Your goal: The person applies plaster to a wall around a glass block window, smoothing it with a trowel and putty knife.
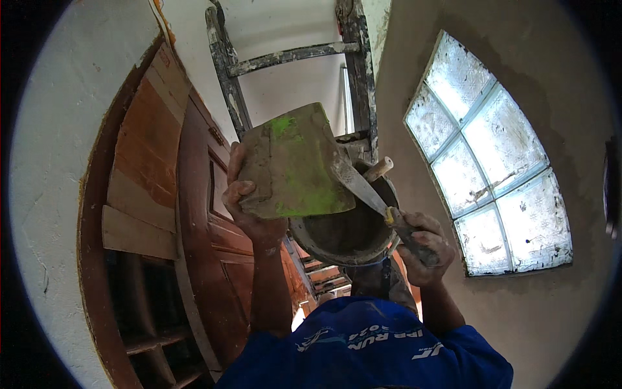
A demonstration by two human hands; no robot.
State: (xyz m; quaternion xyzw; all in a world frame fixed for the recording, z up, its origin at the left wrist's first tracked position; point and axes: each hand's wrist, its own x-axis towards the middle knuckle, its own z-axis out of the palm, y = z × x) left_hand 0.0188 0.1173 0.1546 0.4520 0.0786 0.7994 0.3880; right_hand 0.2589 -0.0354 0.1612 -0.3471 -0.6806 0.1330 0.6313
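Observation:
My left hand [259, 227] grips a green plastering float [295, 165] from its left side. Grey mortar smears much of its broad face, and its underside and handle are hidden. In my right hand [427, 249] is a trowel [363, 188] with a dark handle and a yellow collar, my fingers wrapped round the handle. The blade points up and left, its tip at the float's right edge. Below both tools sits a round bucket [317, 246] with grey mortar inside, partly covered by the float. A wooden tool handle [379, 168] sticks out of it.
A paint-spattered ladder [295, 58] rises just ahead, its lower rungs showing under the bucket. On the right, a glass-block window [483, 162] is set in a grey, partly damp wall [518, 318]. A brown wooden door [217, 259] and its frame stand to the left.

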